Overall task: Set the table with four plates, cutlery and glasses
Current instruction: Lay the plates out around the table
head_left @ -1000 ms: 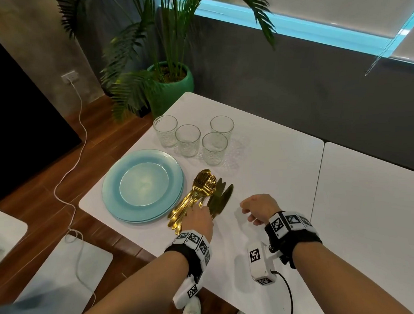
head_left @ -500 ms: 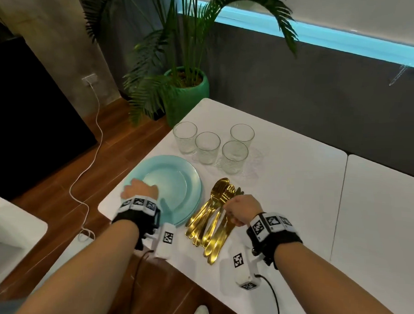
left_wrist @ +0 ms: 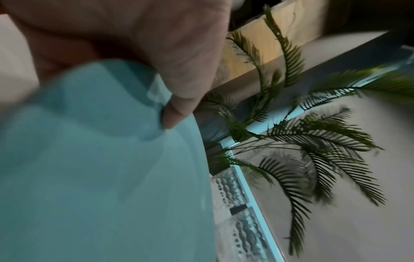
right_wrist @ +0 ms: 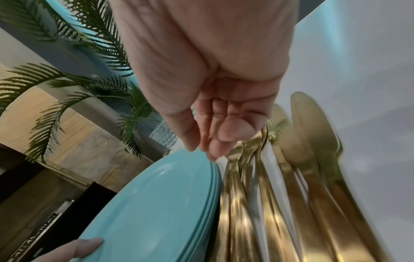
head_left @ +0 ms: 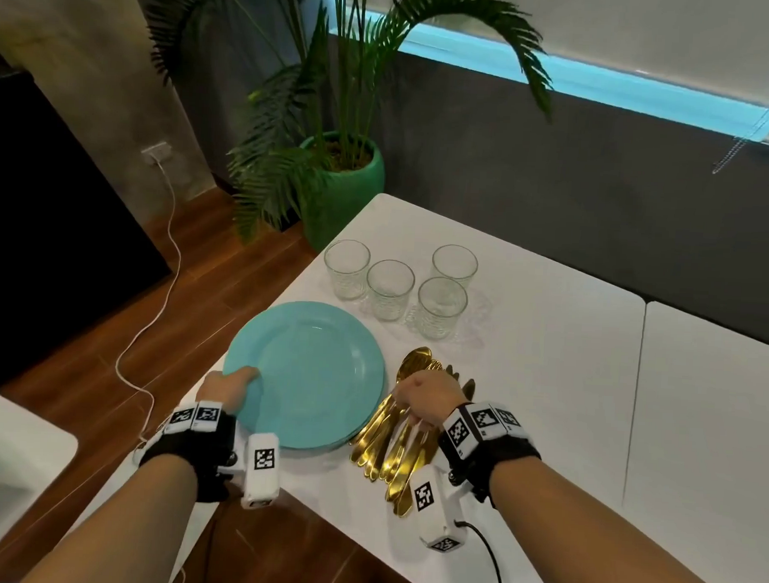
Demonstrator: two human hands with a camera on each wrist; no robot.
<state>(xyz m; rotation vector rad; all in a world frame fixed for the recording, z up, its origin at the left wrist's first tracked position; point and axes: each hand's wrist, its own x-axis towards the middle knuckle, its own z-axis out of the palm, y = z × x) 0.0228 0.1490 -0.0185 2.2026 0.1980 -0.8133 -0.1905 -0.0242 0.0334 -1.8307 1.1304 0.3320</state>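
Observation:
A stack of turquoise plates sits at the near left corner of the white table. My left hand grips the top plate's near left rim; the left wrist view shows the thumb on the plate. A fanned bundle of gold cutlery lies right of the plates. My right hand is on it. In the right wrist view its curled fingers close over the necks of the cutlery. Several empty glasses stand behind.
A potted palm stands on the wooden floor beyond the table's far left corner. A white cable trails across the floor at left. A second white table adjoins on the right. Another white surface shows at lower left.
My left hand left the cutlery and took hold of the plate rim. My right hand moved left from the bare table onto the cutlery. The head camera shifted closer.

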